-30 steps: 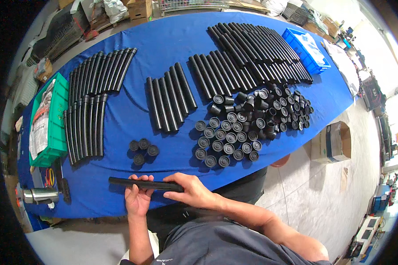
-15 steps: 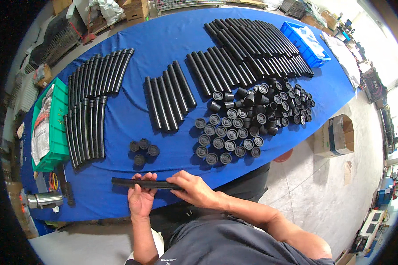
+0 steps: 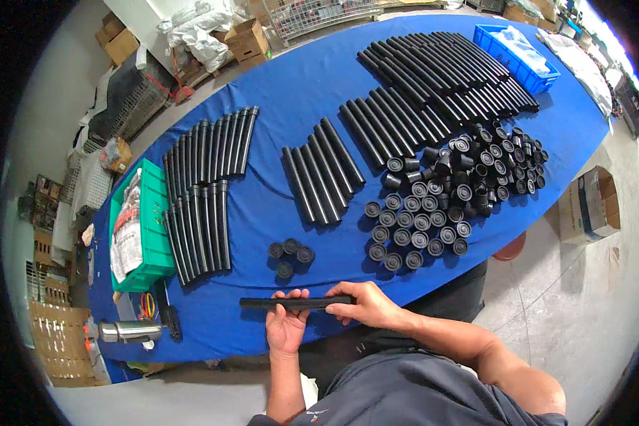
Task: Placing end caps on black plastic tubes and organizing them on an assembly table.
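A straight black tube (image 3: 312, 304) lies level across my hands, just above the near edge of the blue-covered table. My left hand (image 3: 287, 328), palm up, has its thumb and fingers closed round the middle of the tube. On its right end, my right hand (image 3: 369, 307) grips with thumb and fingers, partly hiding that end. Just beyond the tube stands a small group of round black caps (image 3: 284, 270). Farther off lies a short row of black tubes (image 3: 312, 177). A large heap of black caps (image 3: 420, 222) spreads to the right.
Capped tubes (image 3: 199, 234) lie in two rows at left, beside a green crate (image 3: 156, 248). A metal flask (image 3: 131, 331) lies at the near left edge. Many tubes (image 3: 433, 71) are stacked at the far right by a blue bin (image 3: 508, 71). A cardboard box (image 3: 582, 213) stands on the floor.
The whole view has swung left, so everything sits farther right in the picture. The tube is now more level. Both hands keep about the same grip on it.
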A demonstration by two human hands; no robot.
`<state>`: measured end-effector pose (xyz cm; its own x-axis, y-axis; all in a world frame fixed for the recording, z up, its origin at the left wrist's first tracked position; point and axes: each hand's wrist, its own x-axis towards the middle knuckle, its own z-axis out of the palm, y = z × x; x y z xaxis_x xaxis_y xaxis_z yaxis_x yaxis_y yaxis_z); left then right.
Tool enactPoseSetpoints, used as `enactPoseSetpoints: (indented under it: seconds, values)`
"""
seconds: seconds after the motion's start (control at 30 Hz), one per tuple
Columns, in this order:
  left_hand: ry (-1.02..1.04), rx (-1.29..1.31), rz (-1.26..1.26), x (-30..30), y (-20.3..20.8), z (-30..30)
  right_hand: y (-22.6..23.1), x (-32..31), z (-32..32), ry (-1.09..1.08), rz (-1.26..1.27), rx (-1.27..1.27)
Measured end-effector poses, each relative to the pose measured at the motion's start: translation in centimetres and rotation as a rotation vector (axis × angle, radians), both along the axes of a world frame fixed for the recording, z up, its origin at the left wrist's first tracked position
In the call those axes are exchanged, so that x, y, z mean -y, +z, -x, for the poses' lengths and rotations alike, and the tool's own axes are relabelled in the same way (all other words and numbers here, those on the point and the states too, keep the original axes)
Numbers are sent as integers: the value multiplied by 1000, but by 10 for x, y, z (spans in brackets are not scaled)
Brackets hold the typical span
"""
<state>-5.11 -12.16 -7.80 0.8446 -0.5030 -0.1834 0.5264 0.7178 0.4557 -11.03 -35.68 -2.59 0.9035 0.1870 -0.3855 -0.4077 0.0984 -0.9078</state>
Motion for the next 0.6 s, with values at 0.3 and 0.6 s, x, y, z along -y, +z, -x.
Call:
enactPoseSetpoints:
  seconds: [0.3, 0.6]
  values:
    - [-9, 25, 23, -4, -3, -7, -6, 0, -5, -55, 50, 136]
    - [0, 46, 1, 0, 2, -4, -1, -4, -1, -100, 48, 125]
